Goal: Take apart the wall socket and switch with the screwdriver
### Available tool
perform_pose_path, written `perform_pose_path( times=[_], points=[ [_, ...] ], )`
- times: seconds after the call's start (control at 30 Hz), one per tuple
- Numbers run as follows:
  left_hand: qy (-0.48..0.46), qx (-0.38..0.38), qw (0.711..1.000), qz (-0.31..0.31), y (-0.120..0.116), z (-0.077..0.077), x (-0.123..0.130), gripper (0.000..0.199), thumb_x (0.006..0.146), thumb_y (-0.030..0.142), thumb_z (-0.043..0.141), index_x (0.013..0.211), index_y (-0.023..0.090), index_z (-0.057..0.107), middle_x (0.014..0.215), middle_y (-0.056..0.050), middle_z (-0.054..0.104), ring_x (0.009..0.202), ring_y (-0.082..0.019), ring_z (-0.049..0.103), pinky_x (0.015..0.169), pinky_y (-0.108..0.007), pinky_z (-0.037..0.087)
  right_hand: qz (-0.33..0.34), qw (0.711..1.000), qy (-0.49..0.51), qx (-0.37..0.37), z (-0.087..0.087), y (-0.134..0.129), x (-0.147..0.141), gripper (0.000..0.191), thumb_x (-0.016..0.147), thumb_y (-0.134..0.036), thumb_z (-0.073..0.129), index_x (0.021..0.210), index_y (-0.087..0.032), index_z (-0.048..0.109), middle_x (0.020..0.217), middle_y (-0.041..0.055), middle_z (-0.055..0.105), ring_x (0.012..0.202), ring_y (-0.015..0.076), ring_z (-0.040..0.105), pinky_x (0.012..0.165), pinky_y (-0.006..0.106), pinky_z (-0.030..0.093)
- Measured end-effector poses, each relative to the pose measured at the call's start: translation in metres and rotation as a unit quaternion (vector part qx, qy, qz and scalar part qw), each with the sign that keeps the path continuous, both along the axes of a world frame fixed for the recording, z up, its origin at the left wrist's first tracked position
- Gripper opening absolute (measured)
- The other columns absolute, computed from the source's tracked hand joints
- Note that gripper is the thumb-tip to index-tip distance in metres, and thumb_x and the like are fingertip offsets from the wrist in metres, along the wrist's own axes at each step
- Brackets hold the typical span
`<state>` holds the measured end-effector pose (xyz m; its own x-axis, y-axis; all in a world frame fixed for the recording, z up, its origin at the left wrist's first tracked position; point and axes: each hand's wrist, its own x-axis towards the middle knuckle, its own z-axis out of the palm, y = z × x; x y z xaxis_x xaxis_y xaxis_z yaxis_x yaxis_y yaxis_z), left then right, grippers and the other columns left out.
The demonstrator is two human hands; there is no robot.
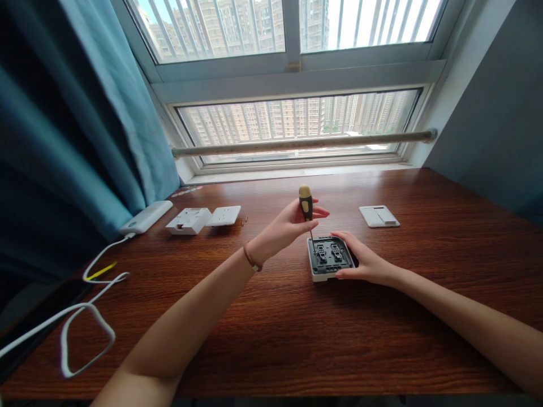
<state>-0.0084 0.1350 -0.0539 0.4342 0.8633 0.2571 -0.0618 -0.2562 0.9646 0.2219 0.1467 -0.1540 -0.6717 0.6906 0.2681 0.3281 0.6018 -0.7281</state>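
Observation:
My left hand (299, 219) grips a screwdriver (306, 204) with a yellow and black handle, held nearly upright. Its shaft points down to the left side of a wall switch (328, 259), which has a dark grey inner face and a white base. The tip appears to meet the face near its left edge, though the exact contact is too small to make out. Around the right side of the switch, my right hand (360, 260) has its thumb at the near edge and its fingers at the far edge, gripping it against the table.
Behind the switch to the right lies a white cover plate (379, 216). Left on the wooden table (271, 339) are a white box (189, 221), a white panel (224, 216), small screws (244, 221) and a white power bank (146, 217) with a looping cable (91, 305). A window stands beyond.

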Motion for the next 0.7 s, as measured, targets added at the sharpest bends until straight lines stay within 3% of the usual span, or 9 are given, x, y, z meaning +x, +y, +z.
perform_pose_path(
  times=[0.13,0.27,0.33,0.43,0.5,0.7],
  points=[
    [-0.004,-0.021,0.998,-0.051,0.000,0.007,-0.008,0.038,0.078,0.014,0.060,0.114,0.014,0.049,0.110,-0.012,0.062,0.107,-0.022,0.057,0.096,-0.040,0.039,0.000,1.000,-0.002,-0.002,0.001,-0.001,0.001,0.084,0.067,-0.042,0.071,0.135,-0.024,0.026,0.136,0.0113,0.034,0.126,0.0292,0.035,0.106,0.044,0.030],
    [0.032,-0.008,0.999,-0.039,-0.004,0.011,-0.005,0.039,0.078,0.016,0.060,0.115,0.013,0.048,0.102,-0.010,0.065,0.103,-0.020,0.058,0.092,-0.038,0.043,-0.001,1.000,0.001,-0.005,0.001,-0.001,0.000,0.084,0.067,-0.043,0.071,0.135,-0.024,0.027,0.136,0.0108,0.034,0.126,0.0294,0.035,0.106,0.044,0.031],
    [0.055,0.025,0.998,0.010,-0.005,0.008,-0.001,0.037,0.075,0.019,0.064,0.109,0.012,0.051,0.094,-0.009,0.065,0.096,-0.020,0.061,0.086,-0.036,0.046,0.000,1.000,-0.001,-0.004,0.002,-0.001,0.000,0.084,0.067,-0.042,0.071,0.135,-0.024,0.026,0.136,0.0107,0.034,0.126,0.0289,0.035,0.106,0.044,0.031],
    [0.102,0.103,0.979,0.142,-0.005,0.000,0.006,0.042,0.067,0.026,0.073,0.101,0.012,0.052,0.082,-0.005,0.063,0.080,-0.017,0.061,0.078,-0.033,0.047,0.001,1.000,-0.006,-0.001,0.003,-0.001,-0.001,0.084,0.066,-0.042,0.072,0.135,-0.024,0.026,0.136,0.0105,0.034,0.126,0.0285,0.035,0.106,0.044,0.030],
    [0.118,0.130,0.969,0.176,-0.004,-0.004,0.008,0.044,0.068,0.029,0.072,0.102,0.014,0.050,0.079,-0.003,0.062,0.075,-0.015,0.059,0.074,-0.032,0.047,0.001,1.000,-0.006,-0.001,0.003,-0.001,-0.001,0.084,0.066,-0.042,0.072,0.135,-0.024,0.026,0.136,0.0105,0.035,0.126,0.0288,0.035,0.106,0.044,0.030],
    [0.031,0.035,0.999,0.008,-0.004,0.006,0.003,0.031,0.077,0.021,0.062,0.104,0.014,0.049,0.105,-0.011,0.062,0.102,-0.019,0.057,0.089,-0.032,0.044,-0.001,1.000,-0.009,0.001,0.002,-0.001,-0.001,0.084,0.067,-0.042,0.071,0.135,-0.023,0.025,0.136,0.0113,0.032,0.127,0.0282,0.033,0.107,0.043,0.029]
  ],
)
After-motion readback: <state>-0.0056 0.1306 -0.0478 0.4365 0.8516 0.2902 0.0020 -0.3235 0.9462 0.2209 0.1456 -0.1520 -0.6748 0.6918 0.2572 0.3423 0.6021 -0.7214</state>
